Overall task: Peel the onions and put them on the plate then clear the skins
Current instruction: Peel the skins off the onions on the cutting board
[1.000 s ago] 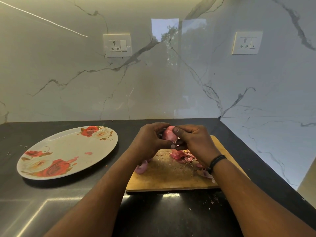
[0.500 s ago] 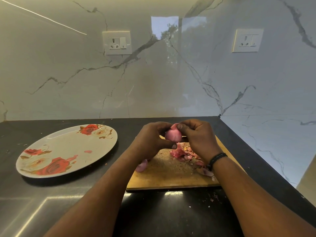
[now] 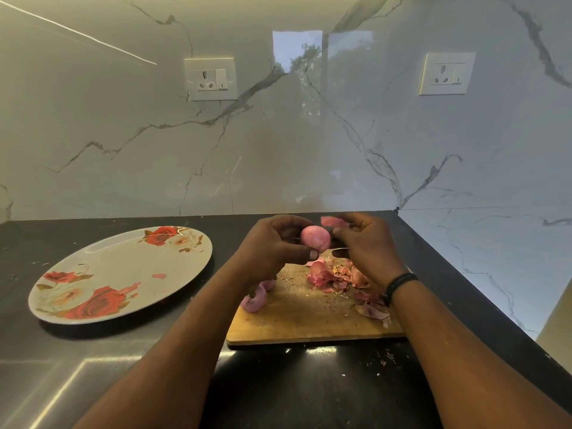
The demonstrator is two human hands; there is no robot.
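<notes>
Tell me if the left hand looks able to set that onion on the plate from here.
Probably yes: the left hand already grips the onion, and bare counter separates it from the plate.

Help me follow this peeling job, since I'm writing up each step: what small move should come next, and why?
Probably the right hand should drop the loose skin piece it pinches onto the skins pile on the cutting board. The onion in the left hand already looks smooth and bare, and the plate holds no onion yet.
</notes>
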